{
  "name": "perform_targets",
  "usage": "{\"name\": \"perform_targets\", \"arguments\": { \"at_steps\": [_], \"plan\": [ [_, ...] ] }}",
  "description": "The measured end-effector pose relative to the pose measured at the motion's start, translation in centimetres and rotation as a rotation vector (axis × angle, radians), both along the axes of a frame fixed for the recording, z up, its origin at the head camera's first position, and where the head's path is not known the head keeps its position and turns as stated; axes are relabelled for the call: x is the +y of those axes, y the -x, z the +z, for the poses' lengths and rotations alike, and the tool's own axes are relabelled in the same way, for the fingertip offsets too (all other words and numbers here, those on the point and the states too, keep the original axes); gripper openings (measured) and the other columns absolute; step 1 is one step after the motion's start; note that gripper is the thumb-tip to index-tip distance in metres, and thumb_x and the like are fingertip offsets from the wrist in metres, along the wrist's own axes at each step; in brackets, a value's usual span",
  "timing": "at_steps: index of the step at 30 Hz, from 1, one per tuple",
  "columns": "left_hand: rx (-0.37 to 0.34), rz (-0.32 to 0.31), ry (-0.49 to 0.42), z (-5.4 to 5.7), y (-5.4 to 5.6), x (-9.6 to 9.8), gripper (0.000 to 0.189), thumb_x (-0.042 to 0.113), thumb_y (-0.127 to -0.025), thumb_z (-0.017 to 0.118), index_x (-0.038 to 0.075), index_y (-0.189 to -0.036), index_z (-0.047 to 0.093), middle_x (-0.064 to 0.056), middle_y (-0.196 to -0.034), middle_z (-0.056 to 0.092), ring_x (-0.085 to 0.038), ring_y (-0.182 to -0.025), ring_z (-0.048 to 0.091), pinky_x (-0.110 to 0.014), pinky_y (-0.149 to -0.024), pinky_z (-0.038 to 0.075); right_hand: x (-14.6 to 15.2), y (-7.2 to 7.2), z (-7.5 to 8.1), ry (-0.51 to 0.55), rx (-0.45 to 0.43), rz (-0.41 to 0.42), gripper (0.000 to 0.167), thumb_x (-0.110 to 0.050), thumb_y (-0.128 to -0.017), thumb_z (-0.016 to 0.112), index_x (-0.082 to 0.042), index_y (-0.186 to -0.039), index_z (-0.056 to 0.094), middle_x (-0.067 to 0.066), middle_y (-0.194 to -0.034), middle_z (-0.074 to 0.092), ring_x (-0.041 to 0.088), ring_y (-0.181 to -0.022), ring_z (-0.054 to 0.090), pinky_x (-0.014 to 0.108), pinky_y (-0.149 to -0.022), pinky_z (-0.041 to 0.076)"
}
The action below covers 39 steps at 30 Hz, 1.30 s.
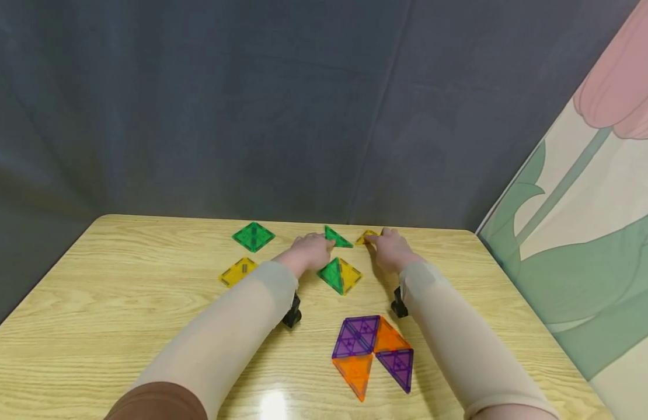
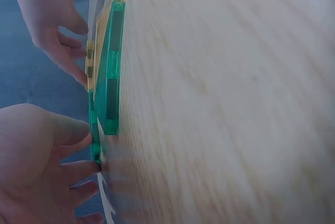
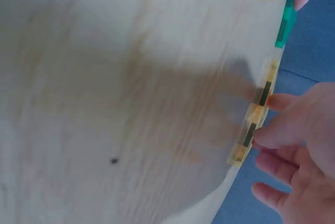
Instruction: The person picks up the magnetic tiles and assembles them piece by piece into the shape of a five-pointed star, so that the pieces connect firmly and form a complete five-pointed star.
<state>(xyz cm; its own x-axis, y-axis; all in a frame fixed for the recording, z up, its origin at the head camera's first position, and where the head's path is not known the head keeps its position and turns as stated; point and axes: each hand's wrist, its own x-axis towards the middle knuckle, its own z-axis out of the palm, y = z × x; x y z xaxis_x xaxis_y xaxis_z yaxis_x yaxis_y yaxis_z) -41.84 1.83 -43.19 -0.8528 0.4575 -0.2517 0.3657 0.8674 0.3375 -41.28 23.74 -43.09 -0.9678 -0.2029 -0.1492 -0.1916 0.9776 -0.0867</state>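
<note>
Near the far edge of the table, my left hand [image 1: 312,251] pinches a green triangle magnetic tile [image 1: 338,238] by its left end. To its right, my right hand [image 1: 393,251] holds a yellow triangle magnetic tile [image 1: 363,238] between thumb and forefinger; the right wrist view shows those fingertips on the yellow tile's edge [image 3: 256,110]. A narrow gap parts the two tiles. Just nearer lies a diamond made of a green triangle [image 1: 331,276] and a yellow triangle [image 1: 350,276], side by side. Fingers cover part of both held tiles.
Left of my hands lie a green diamond [image 1: 253,237] and a yellow one [image 1: 237,272], the latter partly behind my left sleeve. Closer in, between my forearms, purple tiles [image 1: 355,337] and orange tiles [image 1: 354,373] form a partial ring. A dark curtain [image 1: 250,116] hangs behind the table.
</note>
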Motion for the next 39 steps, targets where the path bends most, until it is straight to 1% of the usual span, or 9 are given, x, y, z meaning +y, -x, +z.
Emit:
{"name": "perform_targets", "arguments": {
  "at_steps": [3, 4, 6, 9, 11, 17, 28, 34, 39],
  "plan": [
    [-0.011, -0.002, -0.010, 0.1, 0.0, 0.0, 0.048, 0.023, -0.108, 0.036, 0.024, -0.156, 0.033, -0.004, -0.162, 0.021, -0.029, -0.148, 0.015, -0.050, -0.118, 0.011, 0.1, 0.1, 0.1, 0.024, -0.012, -0.007, 0.052, 0.001, -0.098, 0.045, -0.011, -0.149, 0.046, 0.030, -0.132, 0.046, 0.045, -0.120, 0.043, 0.053, -0.103, 0.040],
    [-0.014, -0.001, -0.012, 0.1, 0.0, 0.0, 0.048, 0.023, -0.108, 0.036, 0.025, -0.156, 0.032, -0.004, -0.162, 0.021, -0.028, -0.148, 0.015, -0.050, -0.118, 0.011, 0.1, 0.1, 0.1, 0.037, -0.027, -0.009, 0.053, 0.001, -0.098, 0.044, -0.010, -0.150, 0.044, 0.031, -0.134, 0.044, 0.046, -0.122, 0.043, 0.054, -0.104, 0.039],
    [-0.022, 0.001, -0.019, 0.1, 0.0, -0.1, 0.048, 0.022, -0.108, 0.036, 0.025, -0.156, 0.032, -0.004, -0.163, 0.020, -0.028, -0.148, 0.014, -0.050, -0.119, 0.010, 0.1, 0.2, 0.0, 0.051, -0.050, -0.011, 0.054, 0.001, -0.099, 0.043, -0.010, -0.151, 0.041, 0.033, -0.133, 0.044, 0.047, -0.121, 0.044, 0.053, -0.103, 0.041],
    [-0.028, 0.005, -0.019, 0.2, -0.2, -0.1, 0.048, 0.021, -0.108, 0.035, 0.024, -0.156, 0.032, -0.005, -0.163, 0.020, -0.029, -0.148, 0.014, -0.050, -0.119, 0.009, -0.3, 0.3, -0.1, 0.059, -0.059, -0.019, 0.053, -0.001, -0.099, 0.046, -0.012, -0.152, 0.042, 0.026, -0.117, 0.047, 0.037, -0.103, 0.049, 0.045, -0.089, 0.048],
    [-0.034, 0.010, -0.018, 0.2, -0.2, -0.2, 0.048, 0.020, -0.108, 0.034, 0.024, -0.156, 0.033, -0.005, -0.163, 0.020, -0.029, -0.148, 0.014, -0.050, -0.119, 0.008, -0.8, 0.4, 0.0, 0.072, -0.060, -0.024, 0.054, 0.000, -0.098, 0.047, -0.011, -0.150, 0.044, 0.024, -0.114, 0.046, 0.035, -0.099, 0.047, 0.043, -0.085, 0.047],
    [-0.040, 0.032, -0.018, 0.2, -0.2, -0.1, 0.048, 0.020, -0.108, 0.035, 0.026, -0.155, 0.034, -0.003, -0.163, 0.020, -0.029, -0.149, 0.012, -0.049, -0.119, 0.006, -2.4, 1.1, 0.1, 0.159, -0.107, -0.026, 0.058, 0.008, -0.091, 0.044, -0.004, -0.148, 0.045, 0.029, -0.134, 0.044, 0.037, -0.117, 0.047, 0.045, -0.103, 0.042],
    [-0.039, -0.009, -0.042, -0.3, 0.1, -0.1, 0.046, 0.028, -0.108, 0.035, 0.025, -0.154, 0.036, 0.000, -0.163, 0.020, -0.028, -0.149, 0.013, -0.051, -0.119, 0.008, -3.4, 2.3, -0.2, 0.230, -0.160, -0.024, 0.057, 0.008, -0.092, 0.044, -0.002, -0.148, 0.045, 0.026, -0.139, 0.043, 0.035, -0.125, 0.045, 0.045, -0.111, 0.034],
    [-0.044, -0.011, -0.045, -0.5, 0.4, -0.1, 0.047, 0.026, -0.108, 0.033, 0.024, -0.155, 0.033, 0.000, -0.164, 0.017, -0.027, -0.149, 0.010, -0.050, -0.119, 0.006, -3.7, 2.1, 0.2, 0.235, -0.153, 0.003, 0.049, 0.009, -0.091, 0.043, 0.004, -0.139, 0.053, 0.027, -0.138, 0.049, 0.037, -0.128, 0.046, 0.047, -0.109, 0.037],
    [-0.065, 0.007, -0.034, -0.5, 0.5, -0.1, 0.050, 0.019, -0.108, 0.032, 0.026, -0.157, 0.026, -0.001, -0.165, 0.010, -0.027, -0.150, 0.005, -0.049, -0.119, 0.004, -4.0, 1.7, 0.2, 0.287, -0.153, 0.044, 0.040, 0.009, -0.093, 0.040, 0.011, -0.128, 0.059, 0.026, -0.131, 0.057, 0.036, -0.119, 0.055, 0.044, -0.101, 0.046]
  ]
}}
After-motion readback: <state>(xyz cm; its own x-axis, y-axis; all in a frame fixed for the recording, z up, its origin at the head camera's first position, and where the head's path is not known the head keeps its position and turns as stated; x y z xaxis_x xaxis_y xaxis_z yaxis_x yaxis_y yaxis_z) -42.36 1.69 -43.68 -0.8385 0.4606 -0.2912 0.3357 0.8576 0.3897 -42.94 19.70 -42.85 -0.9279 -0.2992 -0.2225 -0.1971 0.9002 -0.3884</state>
